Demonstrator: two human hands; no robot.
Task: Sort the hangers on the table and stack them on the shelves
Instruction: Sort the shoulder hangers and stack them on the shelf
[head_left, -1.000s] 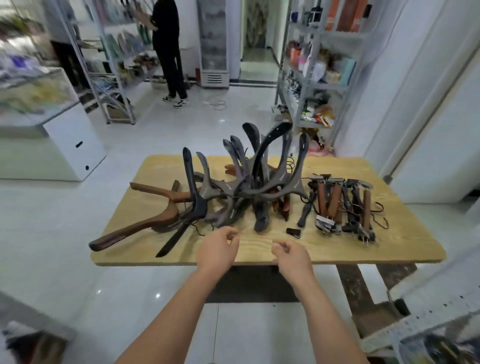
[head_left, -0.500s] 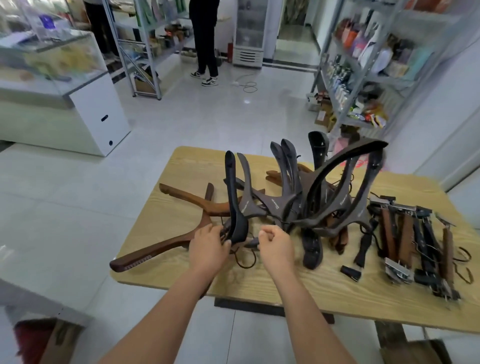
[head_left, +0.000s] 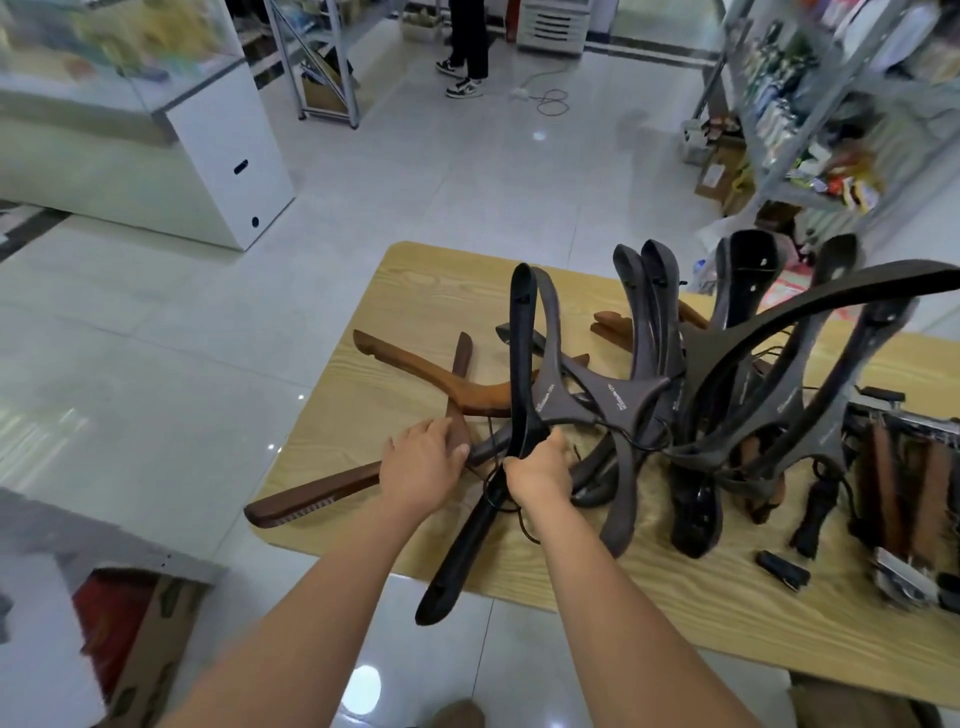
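Observation:
A tangled heap of dark grey hangers (head_left: 737, 395) stands on the wooden table (head_left: 675, 597), with brown wooden hangers (head_left: 415, 374) at its left side. My right hand (head_left: 540, 475) grips the neck of a black hanger (head_left: 522, 364) that stands on edge at the pile's left. My left hand (head_left: 421, 462) lies over the brown hangers where they cross, fingers curled on the wood. A bundle of clip hangers (head_left: 904, 478) lies at the table's right end.
A metal shelf unit (head_left: 810, 104) full of goods stands at the back right, another shelf unit (head_left: 317, 57) at the back left. A white counter (head_left: 228, 156) is to the left. A person (head_left: 467, 47) stands far back. A cardboard box (head_left: 140, 639) sits near my left.
I have stepped closer to the table. Both hands went from hovering at the front edge into the pile; the right now grips the black hanger, the left rests on the brown ones.

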